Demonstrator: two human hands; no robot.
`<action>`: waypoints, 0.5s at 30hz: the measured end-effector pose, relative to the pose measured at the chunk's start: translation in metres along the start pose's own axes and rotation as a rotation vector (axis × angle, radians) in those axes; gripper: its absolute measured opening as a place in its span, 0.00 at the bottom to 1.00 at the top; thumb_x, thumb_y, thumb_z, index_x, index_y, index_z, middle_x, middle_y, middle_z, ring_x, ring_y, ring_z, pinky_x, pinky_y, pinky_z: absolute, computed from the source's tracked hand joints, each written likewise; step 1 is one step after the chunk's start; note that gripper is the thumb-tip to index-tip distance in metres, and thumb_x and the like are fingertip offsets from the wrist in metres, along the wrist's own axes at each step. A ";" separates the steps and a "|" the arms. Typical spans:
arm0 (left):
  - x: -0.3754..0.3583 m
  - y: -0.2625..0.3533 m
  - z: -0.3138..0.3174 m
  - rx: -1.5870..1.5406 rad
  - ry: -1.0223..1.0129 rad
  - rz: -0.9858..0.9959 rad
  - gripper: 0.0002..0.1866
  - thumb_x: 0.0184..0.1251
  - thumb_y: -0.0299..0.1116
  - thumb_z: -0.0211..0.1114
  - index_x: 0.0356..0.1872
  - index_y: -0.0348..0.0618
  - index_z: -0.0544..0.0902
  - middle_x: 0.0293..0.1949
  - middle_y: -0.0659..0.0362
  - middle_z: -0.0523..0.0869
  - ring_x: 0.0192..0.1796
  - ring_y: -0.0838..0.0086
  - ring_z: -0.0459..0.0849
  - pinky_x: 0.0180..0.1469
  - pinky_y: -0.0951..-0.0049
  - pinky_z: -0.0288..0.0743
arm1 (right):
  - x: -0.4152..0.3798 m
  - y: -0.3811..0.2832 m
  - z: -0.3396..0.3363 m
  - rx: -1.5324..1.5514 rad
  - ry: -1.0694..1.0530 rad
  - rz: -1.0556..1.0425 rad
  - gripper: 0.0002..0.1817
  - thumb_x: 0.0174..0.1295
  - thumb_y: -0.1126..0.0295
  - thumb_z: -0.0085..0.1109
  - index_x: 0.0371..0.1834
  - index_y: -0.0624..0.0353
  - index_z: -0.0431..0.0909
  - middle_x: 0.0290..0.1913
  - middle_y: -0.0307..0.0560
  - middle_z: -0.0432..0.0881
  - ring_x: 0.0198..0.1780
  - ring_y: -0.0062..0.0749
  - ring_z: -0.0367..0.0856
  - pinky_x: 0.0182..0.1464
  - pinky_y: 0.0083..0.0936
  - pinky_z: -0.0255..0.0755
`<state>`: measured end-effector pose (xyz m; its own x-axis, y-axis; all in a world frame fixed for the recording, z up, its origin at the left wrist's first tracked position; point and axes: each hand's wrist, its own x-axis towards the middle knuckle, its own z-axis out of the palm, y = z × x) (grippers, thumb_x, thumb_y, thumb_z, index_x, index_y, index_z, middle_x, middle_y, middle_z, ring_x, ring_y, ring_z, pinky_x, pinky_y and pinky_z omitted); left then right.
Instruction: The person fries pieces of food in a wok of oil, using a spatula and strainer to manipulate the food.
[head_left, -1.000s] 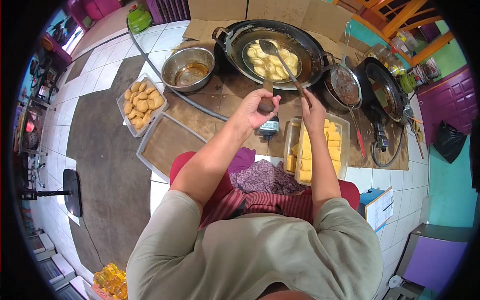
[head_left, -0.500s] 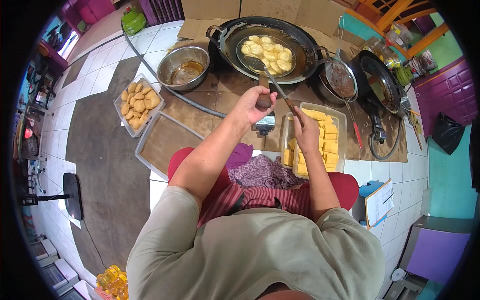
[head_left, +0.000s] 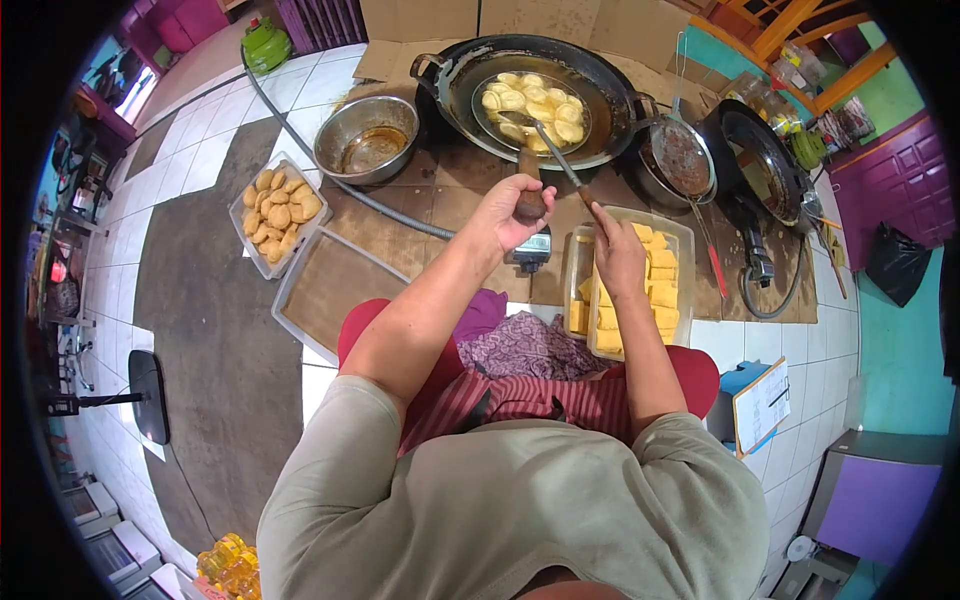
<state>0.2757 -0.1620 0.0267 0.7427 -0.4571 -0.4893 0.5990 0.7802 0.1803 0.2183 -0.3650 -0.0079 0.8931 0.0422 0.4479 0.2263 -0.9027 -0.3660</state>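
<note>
My left hand (head_left: 514, 212) is closed round the wooden handle (head_left: 531, 203) of a wide strainer, whose round basket lies in the oil of a large black wok (head_left: 610, 75). Pale yellow round pieces (head_left: 534, 98) float within that basket. My right hand (head_left: 620, 250) grips a long-handled spatula (head_left: 562, 160) that slants up and left, its blade among the pieces at the near left of the strainer. Beneath my right wrist stand plastic boxes of yellow blocks (head_left: 662, 293), partly hidden by the forearm.
To the left are a metal bowl (head_left: 367, 140), a box of browned pieces (head_left: 280, 214) and a shallow plastic tray (head_left: 335, 290). A strainer over a pot (head_left: 682, 160) and a smaller black wok (head_left: 765, 165) stand right. A gas hose (head_left: 400, 219) crosses the cardboard.
My right hand has shifted slightly right and down with the spatula, and its blade has moved a little within the strainer. My left hand has barely moved.
</note>
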 end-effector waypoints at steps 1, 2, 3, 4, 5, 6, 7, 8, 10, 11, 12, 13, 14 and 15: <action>0.001 -0.001 -0.001 0.000 0.004 0.000 0.15 0.54 0.19 0.58 0.42 0.27 0.66 0.37 0.48 0.77 0.30 0.71 0.78 0.33 0.78 0.81 | 0.000 -0.001 -0.001 -0.005 -0.011 -0.012 0.17 0.60 0.68 0.55 0.54 0.47 0.76 0.29 0.53 0.76 0.32 0.49 0.78 0.36 0.39 0.72; 0.003 0.000 -0.002 0.000 0.008 0.002 0.15 0.54 0.19 0.58 0.42 0.27 0.66 0.38 0.48 0.77 0.30 0.71 0.78 0.33 0.78 0.81 | -0.001 0.000 0.002 0.032 0.005 0.003 0.17 0.60 0.68 0.55 0.54 0.47 0.76 0.29 0.53 0.77 0.32 0.49 0.78 0.36 0.39 0.72; 0.004 0.000 -0.002 -0.001 0.012 0.003 0.15 0.54 0.19 0.58 0.42 0.27 0.66 0.38 0.48 0.77 0.30 0.71 0.78 0.33 0.78 0.81 | -0.002 0.003 0.006 0.069 0.020 0.017 0.17 0.61 0.68 0.55 0.54 0.48 0.76 0.30 0.54 0.77 0.32 0.49 0.78 0.36 0.39 0.72; 0.005 0.000 -0.002 -0.008 0.022 -0.004 0.14 0.53 0.19 0.58 0.41 0.29 0.66 0.37 0.48 0.77 0.31 0.71 0.78 0.34 0.77 0.81 | -0.002 0.005 0.008 0.105 0.036 0.032 0.17 0.61 0.68 0.55 0.54 0.48 0.76 0.30 0.54 0.78 0.32 0.49 0.78 0.36 0.39 0.73; 0.005 0.000 -0.002 -0.014 0.032 -0.012 0.14 0.53 0.20 0.58 0.40 0.30 0.67 0.37 0.48 0.77 0.31 0.70 0.78 0.35 0.75 0.81 | -0.001 0.008 0.009 0.104 0.031 0.042 0.16 0.61 0.68 0.55 0.53 0.48 0.76 0.31 0.55 0.78 0.32 0.49 0.79 0.36 0.39 0.73; 0.005 0.000 -0.002 -0.018 0.041 -0.021 0.13 0.53 0.20 0.58 0.40 0.31 0.67 0.37 0.48 0.76 0.31 0.70 0.77 0.35 0.73 0.81 | 0.003 0.009 0.011 0.104 0.029 0.053 0.16 0.61 0.67 0.54 0.53 0.48 0.76 0.31 0.55 0.79 0.33 0.49 0.79 0.37 0.39 0.73; 0.006 0.000 -0.002 -0.012 0.033 -0.019 0.13 0.53 0.20 0.58 0.40 0.31 0.67 0.37 0.48 0.77 0.31 0.70 0.77 0.35 0.74 0.81 | 0.006 0.010 0.012 0.102 0.026 0.066 0.16 0.61 0.67 0.54 0.53 0.49 0.76 0.32 0.56 0.79 0.34 0.49 0.79 0.37 0.39 0.73; 0.007 -0.001 -0.004 -0.006 0.024 -0.017 0.13 0.53 0.20 0.58 0.40 0.31 0.67 0.37 0.48 0.77 0.31 0.70 0.77 0.35 0.74 0.81 | 0.008 0.013 0.015 0.086 0.020 0.055 0.16 0.61 0.67 0.54 0.53 0.49 0.76 0.33 0.55 0.80 0.34 0.49 0.79 0.38 0.39 0.73; 0.010 -0.001 -0.006 -0.001 0.011 -0.023 0.13 0.53 0.20 0.58 0.40 0.31 0.67 0.37 0.48 0.76 0.31 0.70 0.77 0.34 0.74 0.81 | 0.015 0.020 0.026 0.053 0.009 0.029 0.16 0.61 0.66 0.54 0.52 0.49 0.77 0.34 0.55 0.80 0.35 0.49 0.80 0.39 0.39 0.73; 0.010 0.000 -0.007 -0.004 0.009 -0.029 0.13 0.53 0.20 0.58 0.40 0.31 0.67 0.37 0.48 0.76 0.31 0.70 0.77 0.34 0.74 0.81 | 0.019 0.022 0.030 0.051 0.007 0.021 0.16 0.61 0.65 0.54 0.52 0.50 0.77 0.34 0.55 0.81 0.36 0.49 0.80 0.39 0.38 0.73; 0.010 0.000 -0.006 -0.007 0.006 -0.034 0.14 0.53 0.20 0.57 0.40 0.31 0.67 0.37 0.48 0.76 0.31 0.70 0.77 0.34 0.74 0.81 | 0.024 0.023 0.034 0.048 0.005 0.010 0.15 0.61 0.65 0.54 0.52 0.50 0.77 0.34 0.55 0.81 0.36 0.49 0.80 0.39 0.38 0.73; 0.009 0.000 -0.006 -0.002 0.007 -0.023 0.14 0.53 0.20 0.57 0.40 0.31 0.67 0.37 0.48 0.76 0.31 0.70 0.77 0.34 0.74 0.81 | 0.029 0.024 0.038 0.046 0.002 -0.001 0.15 0.60 0.65 0.55 0.51 0.50 0.78 0.34 0.55 0.81 0.36 0.49 0.80 0.40 0.38 0.73; 0.008 0.000 -0.006 0.002 0.007 -0.012 0.14 0.53 0.20 0.57 0.40 0.31 0.67 0.37 0.48 0.76 0.31 0.70 0.77 0.34 0.74 0.81 | 0.034 0.026 0.042 0.098 -0.004 0.021 0.15 0.60 0.65 0.55 0.50 0.50 0.78 0.34 0.55 0.81 0.36 0.49 0.80 0.40 0.38 0.73; 0.007 0.000 -0.005 0.006 0.010 -0.001 0.14 0.53 0.20 0.57 0.41 0.31 0.66 0.37 0.48 0.76 0.30 0.70 0.77 0.34 0.74 0.81 | 0.039 0.030 0.044 0.149 -0.012 0.044 0.15 0.59 0.65 0.55 0.50 0.50 0.79 0.34 0.55 0.82 0.36 0.50 0.80 0.41 0.37 0.73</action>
<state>0.2793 -0.1632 0.0185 0.7391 -0.4539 -0.4977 0.6017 0.7770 0.1849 0.2769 -0.3717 -0.0379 0.9076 0.0099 0.4197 0.2415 -0.8300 -0.5028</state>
